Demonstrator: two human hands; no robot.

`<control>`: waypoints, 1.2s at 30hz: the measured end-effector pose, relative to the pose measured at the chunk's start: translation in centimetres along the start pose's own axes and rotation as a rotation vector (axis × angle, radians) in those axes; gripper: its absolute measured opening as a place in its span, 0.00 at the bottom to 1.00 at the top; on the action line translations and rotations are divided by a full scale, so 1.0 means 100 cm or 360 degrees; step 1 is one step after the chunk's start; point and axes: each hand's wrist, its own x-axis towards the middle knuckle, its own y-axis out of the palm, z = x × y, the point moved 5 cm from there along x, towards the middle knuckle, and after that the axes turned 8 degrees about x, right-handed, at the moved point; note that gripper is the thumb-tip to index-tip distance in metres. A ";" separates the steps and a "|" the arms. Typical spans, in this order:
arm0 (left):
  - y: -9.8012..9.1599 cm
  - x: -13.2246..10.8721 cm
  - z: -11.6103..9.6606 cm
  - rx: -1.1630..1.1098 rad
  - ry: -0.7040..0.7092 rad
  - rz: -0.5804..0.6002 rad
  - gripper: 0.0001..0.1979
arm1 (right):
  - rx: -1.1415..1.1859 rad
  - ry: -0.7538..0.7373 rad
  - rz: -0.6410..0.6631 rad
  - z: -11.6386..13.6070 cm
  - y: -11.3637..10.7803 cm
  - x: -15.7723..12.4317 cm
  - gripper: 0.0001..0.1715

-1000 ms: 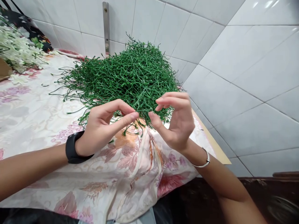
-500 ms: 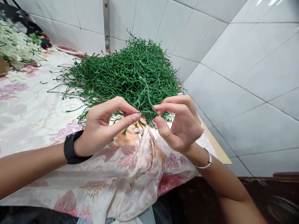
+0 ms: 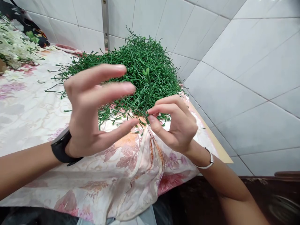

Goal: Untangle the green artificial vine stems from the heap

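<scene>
Between the thumb and forefinger of my right hand [image 3: 174, 123] a green artificial flower stem [image 3: 149, 86] is pinched. It stands up from the fingertips, its paler forked tip pointing upward. My left hand [image 3: 93, 109] is off the stem, thumb and fingers spread wide and slightly blurred, with nothing between them. Behind both hands rises a big tangled heap of green stems [image 3: 145, 59], its front edge partly hidden by my left hand. Some loose stems lie at the heap's front, just beyond my left thumb.
A floral cloth [image 3: 28, 118] covers the table and hangs bunched at the front. White artificial flowers [image 3: 17, 43] lie at the far left beside a dark patterned fabric [image 3: 23, 20]. Tiled walls [image 3: 248, 78] stand behind and right. A tan board edge [image 3: 217, 142] shows at right.
My left hand has let go of the stem, opened and moved up and left. My right hand has shifted slightly left, still pinching the stem, which now stands more upright.
</scene>
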 end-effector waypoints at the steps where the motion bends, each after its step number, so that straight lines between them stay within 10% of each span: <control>1: -0.001 -0.001 -0.005 0.0133 0.0193 -0.0005 0.17 | 0.0010 0.0008 0.0019 0.000 0.001 0.000 0.07; 4: 0.005 -0.005 -0.010 0.0345 0.0481 0.0019 0.19 | 0.0024 0.0008 0.0056 0.002 0.003 0.000 0.06; 11: 0.011 -0.001 0.001 0.0132 0.0113 0.0071 0.08 | 0.0019 -0.0013 0.0133 0.005 0.006 0.001 0.05; 36: 0.023 -0.003 0.000 0.0091 0.0073 0.0337 0.04 | -0.0218 -0.0197 0.0031 0.011 0.007 -0.001 0.07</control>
